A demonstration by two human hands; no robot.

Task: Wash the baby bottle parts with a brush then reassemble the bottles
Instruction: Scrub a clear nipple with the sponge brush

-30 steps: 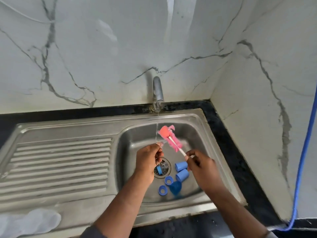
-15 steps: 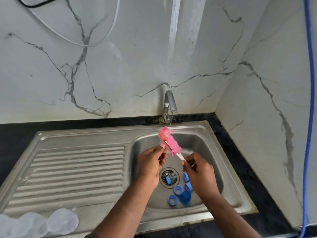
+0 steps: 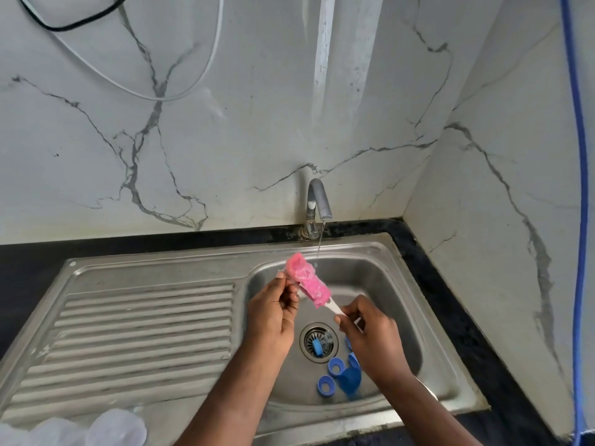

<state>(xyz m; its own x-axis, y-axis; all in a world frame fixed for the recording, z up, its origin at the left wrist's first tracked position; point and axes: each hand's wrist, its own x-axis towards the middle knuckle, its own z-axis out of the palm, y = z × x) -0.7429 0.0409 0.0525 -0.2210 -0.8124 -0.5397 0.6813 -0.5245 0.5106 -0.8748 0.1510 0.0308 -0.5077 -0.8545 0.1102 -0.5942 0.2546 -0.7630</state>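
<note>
- Gripping the white handle of the brush (image 3: 335,308) in the right hand (image 3: 370,339), fingers curled round its lower end, thumb lying on top.
- Holding that brush tilted, rising up and to the left of the right hand, above the basin and touching nothing below.
- Pinching with the left hand (image 3: 273,313), thumb and curled fingertips closing on a clear part (image 3: 284,271) at the left edge of the pink sponge head (image 3: 306,281); too blurred for telling what part.
- Hovering both hands side by side over the sink (image 3: 380,284), the left one just left of the drain strainer (image 3: 309,352), the right one just right of it.
- Running a thin stream of water (image 3: 319,243) from the tap (image 3: 317,201) down past the right side of the sponge head, just beside it; touching or not, impossible telling.
- Lying in the basin below the hands: a small blue piece (image 3: 317,345) inside the strainer, a blue ring (image 3: 336,365) and a second blue ring (image 3: 325,384) flat on the steel, a blue cap (image 3: 351,379) just right of them.
- Hiding partly behind the right hand: more blue caps (image 3: 347,344).
- Resting on the drainboard (image 3: 145,333) at the bottom left corner, well apart from both hands: clear bottles (image 3: 116,428).
- Hanging down the right wall: a blue hose (image 3: 579,220).
- Looping across the marble wall (image 3: 257,123) at top left: a black cable (image 3: 80,24) and a white cable (image 3: 180,94).
</note>
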